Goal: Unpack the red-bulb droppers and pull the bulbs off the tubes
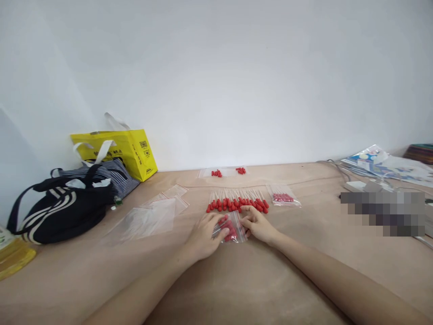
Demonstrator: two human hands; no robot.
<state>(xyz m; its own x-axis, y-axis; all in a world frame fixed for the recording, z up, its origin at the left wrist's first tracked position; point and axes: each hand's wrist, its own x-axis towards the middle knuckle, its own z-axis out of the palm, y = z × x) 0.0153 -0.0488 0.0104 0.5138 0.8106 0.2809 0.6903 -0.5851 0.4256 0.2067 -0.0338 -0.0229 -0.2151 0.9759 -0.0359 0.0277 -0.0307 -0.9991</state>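
Note:
A small clear zip bag (232, 230) with red-tipped sticks inside lies on the table between my hands. My left hand (204, 235) grips the bag's left side, with the thumb over its front. At the bag's right, zip-strip end, the fingers of my right hand (257, 225) are bent and closed on the edge; their tips are partly hidden. Just behind, a row of red-tipped white sticks (237, 204) lies side by side, red ends toward me. Right of the row rests another filled zip bag (284, 197).
Several flat clear bags (149, 221) overlap at left. Near the wall lies a clear bag (232, 172) with red pieces at both ends. A yellow bag (135, 153), a striped bag (126, 178) and a black bag (74, 212) stand far left. Papers (382, 162) and cables are at right.

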